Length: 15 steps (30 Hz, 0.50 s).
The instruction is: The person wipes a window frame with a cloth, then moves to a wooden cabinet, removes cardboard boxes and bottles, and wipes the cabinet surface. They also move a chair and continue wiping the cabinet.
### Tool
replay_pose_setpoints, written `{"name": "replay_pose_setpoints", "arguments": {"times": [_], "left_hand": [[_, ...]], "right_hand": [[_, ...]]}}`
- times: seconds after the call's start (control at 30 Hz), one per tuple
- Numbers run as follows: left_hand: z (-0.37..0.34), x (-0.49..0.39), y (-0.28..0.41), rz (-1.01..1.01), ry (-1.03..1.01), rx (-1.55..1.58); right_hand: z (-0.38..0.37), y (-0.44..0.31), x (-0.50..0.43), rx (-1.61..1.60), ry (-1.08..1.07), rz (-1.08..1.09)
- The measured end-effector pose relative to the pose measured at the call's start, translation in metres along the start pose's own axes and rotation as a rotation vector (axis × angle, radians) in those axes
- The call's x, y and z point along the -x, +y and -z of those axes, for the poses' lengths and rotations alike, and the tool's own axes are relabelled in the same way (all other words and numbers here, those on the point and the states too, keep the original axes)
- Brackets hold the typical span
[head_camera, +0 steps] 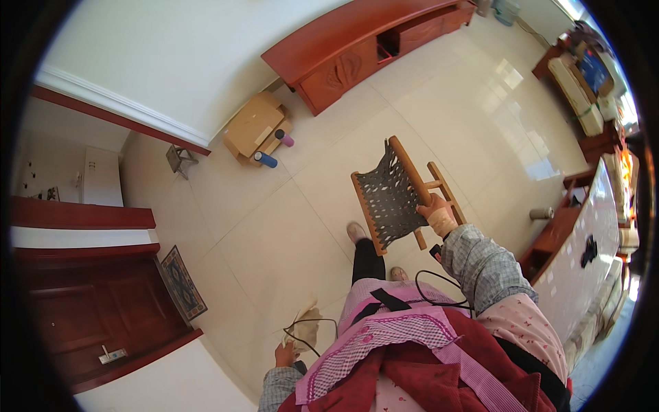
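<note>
My right hand [436, 212] grips the wooden top rail of a folding stool [394, 193], which has a seat of dark woven straps. The stool is held out in front of me, tilted, over the tiled floor. Low at my left side, my left hand [284, 354] holds a crumpled beige cloth [308, 327]. The fingers of that hand are partly hidden by the cloth. A black cable loops near each of my wrists.
A cardboard box [255, 123] lies by the wall with a blue bottle [265, 159] and a purple bottle [284, 137] beside it. Beyond stands a red wooden cabinet [329, 72]. A glossy table [576, 257] is at right, near a metallic cylinder [541, 213]. A doormat [184, 283] lies at the left door [103, 314].
</note>
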<state>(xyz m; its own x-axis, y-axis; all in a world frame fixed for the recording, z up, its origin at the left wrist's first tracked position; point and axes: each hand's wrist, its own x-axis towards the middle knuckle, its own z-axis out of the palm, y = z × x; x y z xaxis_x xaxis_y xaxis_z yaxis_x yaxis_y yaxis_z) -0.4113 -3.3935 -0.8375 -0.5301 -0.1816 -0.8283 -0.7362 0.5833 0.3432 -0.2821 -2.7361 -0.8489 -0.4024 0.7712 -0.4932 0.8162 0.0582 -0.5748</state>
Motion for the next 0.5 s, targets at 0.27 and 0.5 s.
{"name": "replay_pose_setpoints", "arguments": {"times": [0.27, 0.5], "left_hand": [[-0.076, -0.124, 0.144, -0.250, -0.033, -0.332], [-0.138, -0.128, 0.348, -0.428, -0.025, -0.644]], "right_hand": [[-0.063, -0.079, -0.179, 0.156, -0.265, -0.019], [-0.119, -0.103, -0.321, 0.283, -0.555, 0.053]]}}
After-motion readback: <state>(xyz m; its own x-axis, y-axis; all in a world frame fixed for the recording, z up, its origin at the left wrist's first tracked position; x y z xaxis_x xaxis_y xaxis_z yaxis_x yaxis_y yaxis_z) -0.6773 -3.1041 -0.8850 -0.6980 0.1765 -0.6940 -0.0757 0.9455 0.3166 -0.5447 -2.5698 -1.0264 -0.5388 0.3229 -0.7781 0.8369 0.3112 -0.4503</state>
